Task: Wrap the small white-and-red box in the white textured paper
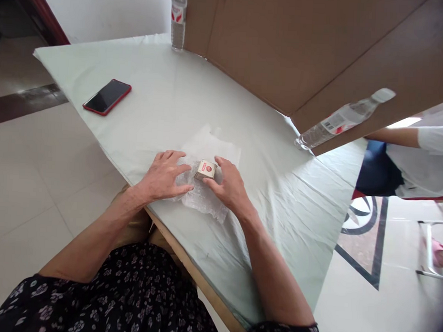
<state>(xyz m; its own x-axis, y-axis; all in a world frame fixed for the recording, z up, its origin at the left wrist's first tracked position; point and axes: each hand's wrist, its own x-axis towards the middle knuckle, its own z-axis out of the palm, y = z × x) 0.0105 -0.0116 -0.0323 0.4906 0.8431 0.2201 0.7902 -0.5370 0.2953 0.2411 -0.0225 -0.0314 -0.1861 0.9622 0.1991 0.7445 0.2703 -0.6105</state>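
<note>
A small white and brown box (207, 168) with red print rests on a sheet of bubble wrap (200, 204) spread on the cloth-covered table. My left hand (166, 177) is to the left of the box, fingers spread and curved, with nothing in its grasp; it hovers over or touches the wrap's left edge. On the other side, my right hand (230, 185) has thumb and fingers apart around the box's right end. Its thumb tip overlaps the box's lower edge; whether it presses on it I cannot tell.
A phone in a red case (108, 97) lies on the pale green tablecloth (151, 93). A large cardboard panel (272, 45) stands at the back, with one plastic bottle (179, 20) at its left and another bottle (337, 121) at its right end. Another person's sleeve (440, 140) shows at right.
</note>
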